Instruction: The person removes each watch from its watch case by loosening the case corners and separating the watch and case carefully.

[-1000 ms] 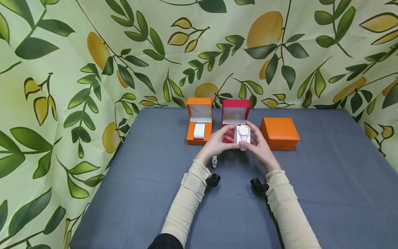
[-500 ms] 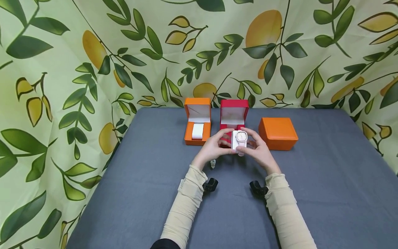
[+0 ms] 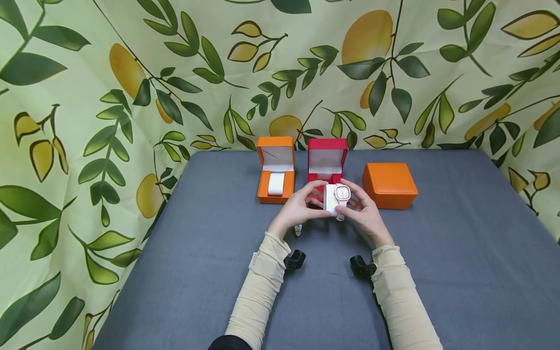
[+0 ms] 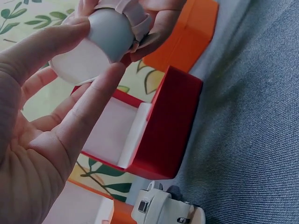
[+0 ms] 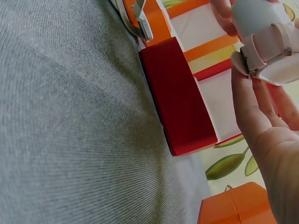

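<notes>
Holding between two hands is illustrated: a rounded white cushion (image 3: pixel 330 201) is encircled by a pale pink wristwatch (image 3: pixel 342 193) with a rounded-square dial. The cushion is kept clear of the blue-grey cloth-covered worktop (image 3: pixel 210 253). One end is pinched between the thumb and fingers of the left hand (image 3: pixel 302 205); at the other end, the watch and cushion are gripped by the fingers of the right hand (image 3: pixel 365 210), with fingertips set against the strap. The base of an open red box (image 3: pixel 327 145) is partly covered by the hands in the head view. This box is flanked by an open orange box (image 3: pixel 264 189), in which a white block (image 3: pixel 276 184) is seated, and a closed orange box (image 3: pixel 390 185). A white watch strap (image 3: pixel 298 230) is partly hidden beneath the left hand.
</notes>
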The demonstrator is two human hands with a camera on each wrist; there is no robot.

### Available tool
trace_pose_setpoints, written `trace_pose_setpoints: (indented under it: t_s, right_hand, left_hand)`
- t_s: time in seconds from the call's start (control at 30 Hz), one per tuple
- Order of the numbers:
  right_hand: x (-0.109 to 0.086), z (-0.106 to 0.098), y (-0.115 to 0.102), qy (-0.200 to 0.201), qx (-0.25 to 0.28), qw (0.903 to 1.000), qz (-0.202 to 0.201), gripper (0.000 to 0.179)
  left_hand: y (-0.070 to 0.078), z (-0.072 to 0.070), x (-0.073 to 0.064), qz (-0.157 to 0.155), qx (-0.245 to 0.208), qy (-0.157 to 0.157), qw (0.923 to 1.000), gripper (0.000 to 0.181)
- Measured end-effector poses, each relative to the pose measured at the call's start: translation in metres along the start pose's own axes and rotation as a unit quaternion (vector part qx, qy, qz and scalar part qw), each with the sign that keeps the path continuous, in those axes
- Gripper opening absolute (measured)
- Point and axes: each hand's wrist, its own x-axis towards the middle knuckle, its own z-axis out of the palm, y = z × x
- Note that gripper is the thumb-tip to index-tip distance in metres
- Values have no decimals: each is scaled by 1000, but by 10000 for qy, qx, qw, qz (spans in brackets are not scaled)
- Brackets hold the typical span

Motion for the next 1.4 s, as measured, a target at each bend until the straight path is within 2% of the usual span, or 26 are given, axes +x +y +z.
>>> trace_pose_setpoints:
  t_s: [0.33,0.67,1.07,1.23,1.4]
  right_hand:
    - [0,-2,6,-214,135,9996,-116,64]
    - [0,-2,7,-25,81,9996,254,60]
    - [-1,-6,7,8,276,9994,227,63]
    - [-1,-10,9,76,418,9984,381,67]
    - [-1,-11,10,98,361,9982,469,65]
  left_hand:
    - [1,-2,0,-85,312,-151,9994,71]
    - [0,-5,1,-184,367,-117,9991,71]
    - [1,-7,2,-117,485,-282,9984,70]
    - [1,-10,1,-248,408,-164,9987,70]
    - [-2,-8,2,-252,417,-105,9988,70]
